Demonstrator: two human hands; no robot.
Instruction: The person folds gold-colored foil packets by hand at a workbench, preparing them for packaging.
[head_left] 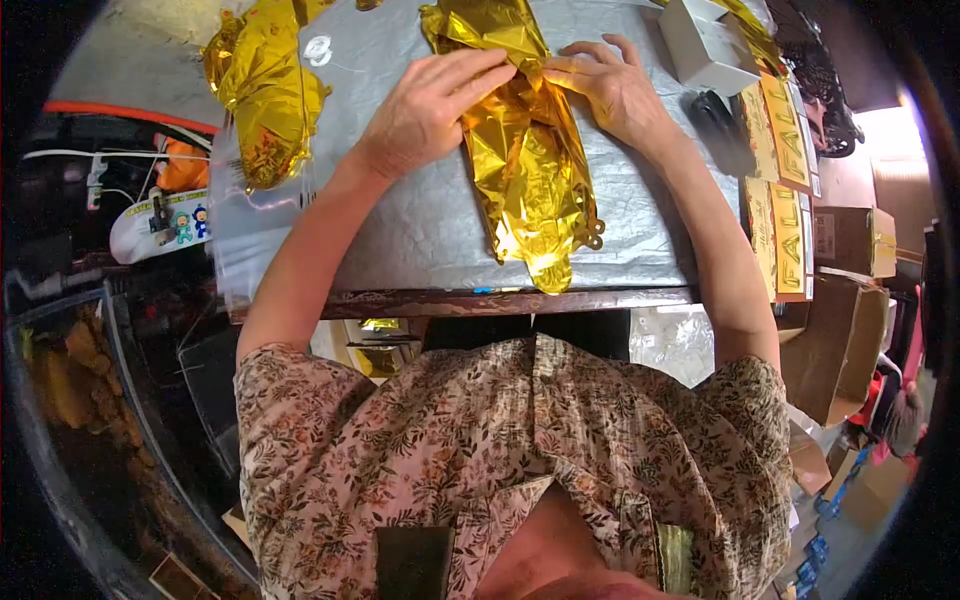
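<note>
- The gold foil balloon (pixel 530 190) lies lengthwise on the grey-covered table (pixel 420 230), with its tail at the near edge.
- My left hand (pixel 435 105) presses its upper part, fingers stretched flat and gripping nothing.
- My right hand (pixel 612 88) pinches the foil's top edge with curled fingers.
- A white box (pixel 705 45) sits beyond.

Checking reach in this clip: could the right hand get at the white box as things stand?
Probably yes. The white box lies on the table just beyond the right hand, with nothing between them; but its fingers are holding the gold foil balloon and must let go.
</note>
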